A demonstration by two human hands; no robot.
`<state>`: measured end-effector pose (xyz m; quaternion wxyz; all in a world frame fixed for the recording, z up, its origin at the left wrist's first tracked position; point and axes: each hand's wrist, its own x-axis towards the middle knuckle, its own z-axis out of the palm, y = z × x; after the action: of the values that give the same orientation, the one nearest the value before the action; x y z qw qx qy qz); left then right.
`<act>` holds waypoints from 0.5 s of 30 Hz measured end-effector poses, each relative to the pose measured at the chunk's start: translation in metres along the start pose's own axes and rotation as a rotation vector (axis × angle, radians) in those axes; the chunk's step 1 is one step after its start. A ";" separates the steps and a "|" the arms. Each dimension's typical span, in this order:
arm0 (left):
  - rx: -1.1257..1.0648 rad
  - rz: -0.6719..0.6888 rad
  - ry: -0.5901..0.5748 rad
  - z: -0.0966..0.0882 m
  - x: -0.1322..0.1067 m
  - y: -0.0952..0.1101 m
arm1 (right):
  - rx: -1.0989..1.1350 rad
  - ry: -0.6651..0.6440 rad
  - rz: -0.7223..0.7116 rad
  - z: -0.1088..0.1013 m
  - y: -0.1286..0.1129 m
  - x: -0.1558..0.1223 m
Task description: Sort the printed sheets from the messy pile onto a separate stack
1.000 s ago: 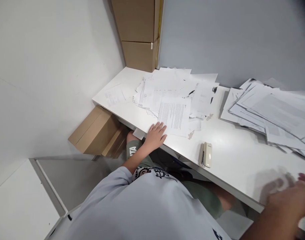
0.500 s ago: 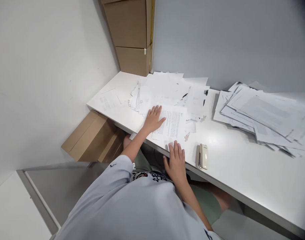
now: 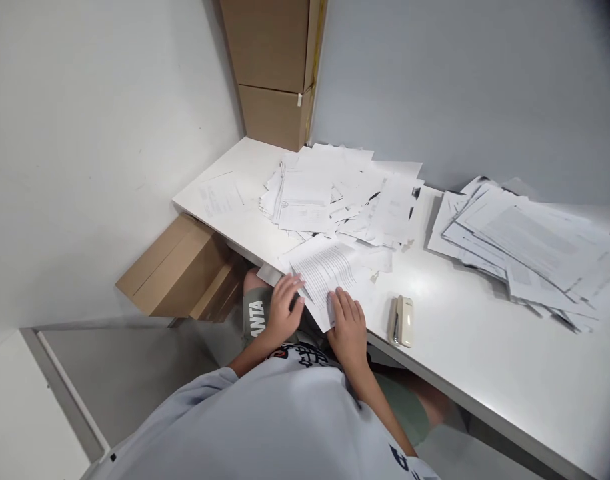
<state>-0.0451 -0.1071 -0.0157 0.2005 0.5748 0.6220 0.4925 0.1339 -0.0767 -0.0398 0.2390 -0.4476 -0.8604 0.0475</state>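
A printed sheet of paper (image 3: 329,267) lies at the near edge of the white desk (image 3: 475,347), partly over the edge. My left hand (image 3: 283,311) grips its left corner, fingers curled around it. My right hand (image 3: 348,325) rests on its near right part with the fingers laid together on the paper. Behind the sheet spreads a loose pile of papers (image 3: 335,193). A beige stapler (image 3: 401,321) sits just right of my right hand, untouched.
A second stack of papers (image 3: 525,240) covers the desk's right side. Cardboard boxes (image 3: 275,67) stand in the far corner, and another box (image 3: 185,267) sits on the floor under the desk's left end. White walls close in on the left.
The printed sheet has been pulled from the pile toward the desk's near edge. My left hand moved back with it; my right hand shifted onto its near part.
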 end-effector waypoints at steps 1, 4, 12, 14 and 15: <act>-0.042 -0.102 0.101 0.000 0.003 -0.006 | 0.001 0.007 -0.011 0.000 0.001 0.000; -0.298 -0.424 0.260 0.004 0.014 -0.019 | 0.015 0.025 -0.062 0.002 0.005 0.001; -0.905 -0.643 0.327 0.021 0.012 -0.001 | 0.127 0.085 -0.300 -0.003 0.002 0.006; -0.973 -0.655 0.302 0.021 0.009 0.002 | 0.188 0.143 -0.326 -0.006 0.001 0.002; -0.987 -0.673 0.303 0.020 0.008 0.003 | 0.209 0.166 -0.317 -0.008 0.001 -0.002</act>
<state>-0.0294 -0.0923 -0.0196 0.4968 0.1100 0.4895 0.7082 0.1389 -0.0785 -0.0341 0.3589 -0.2818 -0.8877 0.0614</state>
